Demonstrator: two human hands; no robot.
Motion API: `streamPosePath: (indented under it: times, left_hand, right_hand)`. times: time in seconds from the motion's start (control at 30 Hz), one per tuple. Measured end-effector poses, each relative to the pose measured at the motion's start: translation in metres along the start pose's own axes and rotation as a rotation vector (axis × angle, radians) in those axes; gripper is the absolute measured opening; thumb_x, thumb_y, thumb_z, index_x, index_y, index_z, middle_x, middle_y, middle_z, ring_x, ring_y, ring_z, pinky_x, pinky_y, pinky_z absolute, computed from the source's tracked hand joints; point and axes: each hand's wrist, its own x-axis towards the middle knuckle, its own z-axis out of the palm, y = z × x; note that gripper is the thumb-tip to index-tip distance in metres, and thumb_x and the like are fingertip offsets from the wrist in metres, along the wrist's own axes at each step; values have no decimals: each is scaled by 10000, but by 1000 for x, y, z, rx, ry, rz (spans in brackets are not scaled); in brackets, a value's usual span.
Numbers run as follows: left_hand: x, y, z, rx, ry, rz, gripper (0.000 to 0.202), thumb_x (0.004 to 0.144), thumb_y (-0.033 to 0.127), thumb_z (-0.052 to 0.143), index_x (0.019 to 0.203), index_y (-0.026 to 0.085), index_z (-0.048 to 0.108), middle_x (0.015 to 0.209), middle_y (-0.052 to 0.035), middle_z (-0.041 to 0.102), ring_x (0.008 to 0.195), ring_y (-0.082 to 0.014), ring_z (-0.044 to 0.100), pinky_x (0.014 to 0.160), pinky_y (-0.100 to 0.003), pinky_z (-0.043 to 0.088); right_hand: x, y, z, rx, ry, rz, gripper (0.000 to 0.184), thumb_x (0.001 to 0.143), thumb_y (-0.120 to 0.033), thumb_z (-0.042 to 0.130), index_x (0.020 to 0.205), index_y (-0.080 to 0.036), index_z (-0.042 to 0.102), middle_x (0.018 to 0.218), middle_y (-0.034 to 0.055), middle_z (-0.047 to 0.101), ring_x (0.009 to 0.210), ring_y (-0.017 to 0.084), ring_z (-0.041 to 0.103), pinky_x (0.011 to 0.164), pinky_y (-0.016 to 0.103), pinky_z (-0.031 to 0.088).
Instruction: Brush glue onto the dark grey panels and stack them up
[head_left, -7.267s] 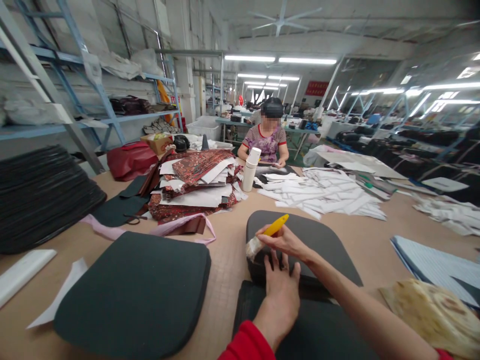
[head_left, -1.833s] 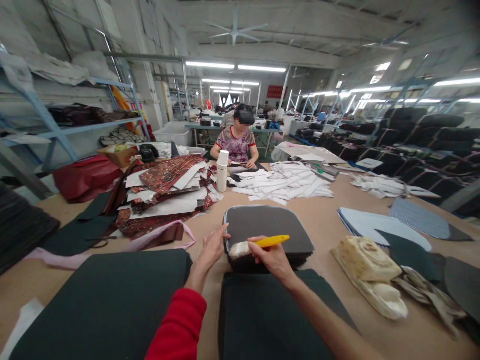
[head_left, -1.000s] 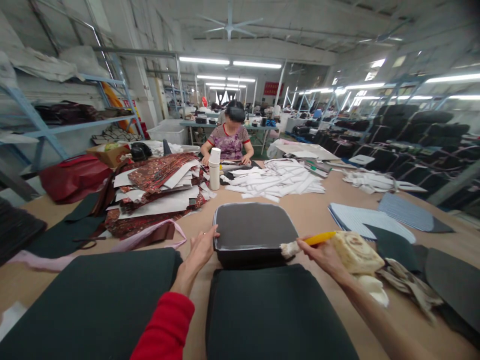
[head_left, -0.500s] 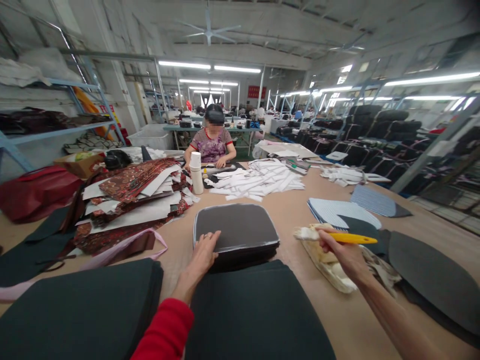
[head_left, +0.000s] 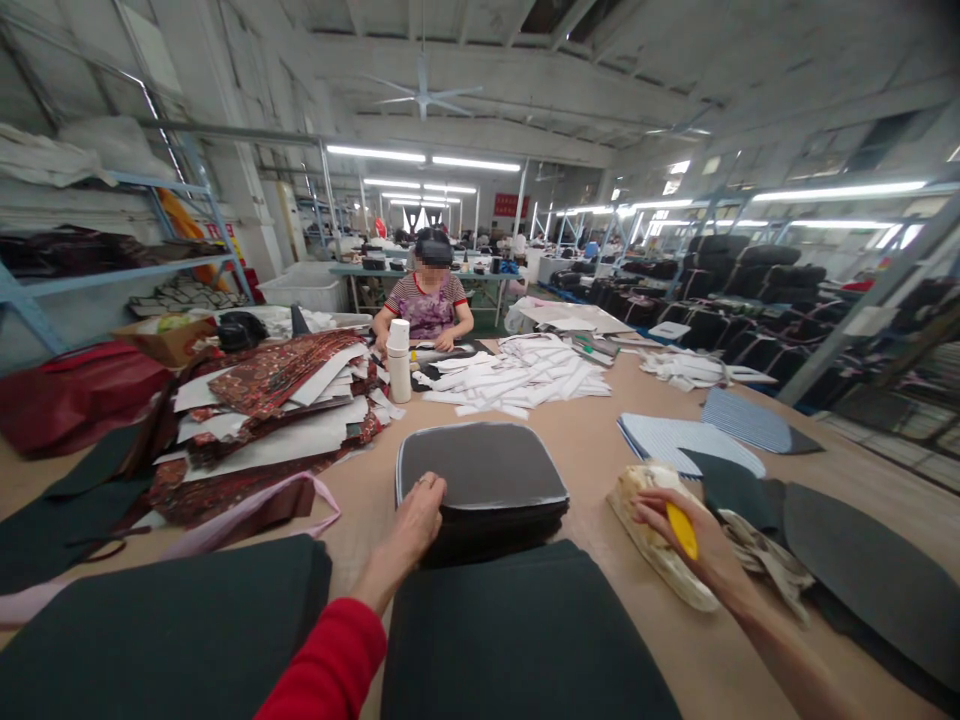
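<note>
A stack of grey rounded panels point(head_left: 487, 460) lies in the middle of the table, the top one edged with a whitish line. At its near left corner, my left hand point(head_left: 418, 520) has its fingers drawn together on the top panel's edge. To the right, my right hand point(head_left: 679, 520) is closed round a brush with a yellow handle point(head_left: 681, 530). The handle now points toward me. Its bristle end is down at a cream-crusted glue container point(head_left: 637, 500), mostly hidden by my fingers.
Dark green panel stacks point(head_left: 525, 640) lie closest to me. Patterned cloth pieces point(head_left: 262, 410) pile up on the left beside a white bottle point(head_left: 399, 365). White strips point(head_left: 517, 375) spread in front of a seated co-worker point(head_left: 426, 300). Blue striped pieces point(head_left: 682, 440) and grey panels point(head_left: 870, 570) sit right.
My right hand has lowered and turned the brush from lying level to steeply tilted, bristle end at the container. My left fingers have curled in at the panel's edge. The view has shifted slightly.
</note>
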Motion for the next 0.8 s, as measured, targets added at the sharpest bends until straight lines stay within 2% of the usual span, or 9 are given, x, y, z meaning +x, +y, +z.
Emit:
streamPosePath:
  times: [0.07, 0.17, 0.27, 0.37, 0.47, 0.53, 0.6, 0.7, 0.8]
  left_hand:
    - [6, 1, -17, -33, 90, -15, 292, 637, -22, 368, 780, 206, 481, 842, -28, 509, 832, -177, 520, 801, -320, 451]
    - [11, 5, -56, -79, 200, 16, 233, 678, 24, 366, 789, 212, 451, 925, -39, 507, 912, -177, 512, 822, -319, 446]
    - [4, 14, -97, -122, 276, 119, 203, 685, 43, 380, 777, 207, 455, 1040, -54, 511, 1013, -179, 506, 872, -313, 427]
    - [-13, 27, -125, -134, 337, 225, 205, 685, 41, 387, 778, 200, 477, 1085, -58, 516, 1051, -177, 511, 910, -315, 412]
    - [-32, 41, -139, -119, 300, 264, 193, 686, 47, 393, 762, 196, 489, 1117, -59, 525, 1070, -173, 512, 920, -306, 413]
    - [-43, 49, -143, -115, 271, 278, 185, 684, 54, 397, 752, 193, 498, 1144, -59, 525, 1083, -173, 509, 926, -306, 414]
    - [-51, 57, -146, -115, 261, 281, 183, 681, 58, 404, 755, 188, 509, 1160, -58, 525, 1087, -171, 509, 933, -311, 412]
    - [-59, 69, -150, -130, 262, 280, 171, 681, 65, 424, 760, 180, 522, 1141, -55, 540, 1069, -166, 526, 928, -315, 421]
    - [-67, 78, -152, -161, 337, 302, 136, 703, 88, 459, 764, 185, 530, 1110, -50, 562, 1048, -171, 543, 939, -329, 424]
  right_hand:
    - [1, 4, 7, -76, 53, -29, 477, 693, -593, 610, 951, -193, 655, 790, 82, 672, 750, 267, 647, 738, 424, 520]
    - [5, -3, 16, -169, 152, -73, 507, 682, -578, 622, 1010, -192, 641, 914, 93, 671, 848, 270, 640, 775, 407, 504]
    - [13, -26, 22, -225, 180, -92, 621, 675, -562, 646, 1177, -203, 573, 1039, 95, 634, 912, 271, 615, 807, 406, 480]
    - [22, -51, 24, -169, 165, -89, 742, 662, -548, 672, 1295, -216, 470, 1118, 97, 599, 970, 273, 587, 857, 429, 455]
    - [24, -71, 24, 9, 155, -145, 750, 637, -522, 707, 1279, -218, 465, 1264, 117, 523, 1144, 283, 504, 949, 437, 409]
    - [20, -80, 22, 144, 105, -155, 721, 623, -504, 729, 1236, -212, 487, 1265, 127, 526, 1162, 280, 501, 953, 434, 417]
    - [12, -86, 19, 246, 60, -102, 675, 615, -495, 743, 1175, -195, 511, 1158, 127, 596, 1070, 269, 567, 920, 431, 446]
    - [-4, -91, 9, 304, 17, -26, 589, 625, -487, 747, 1089, -194, 532, 912, 72, 664, 867, 222, 633, 837, 395, 491]
    - [-23, -97, -6, 261, 32, -92, 523, 590, -496, 767, 978, -205, 571, 761, 14, 630, 705, 175, 614, 691, 319, 517]
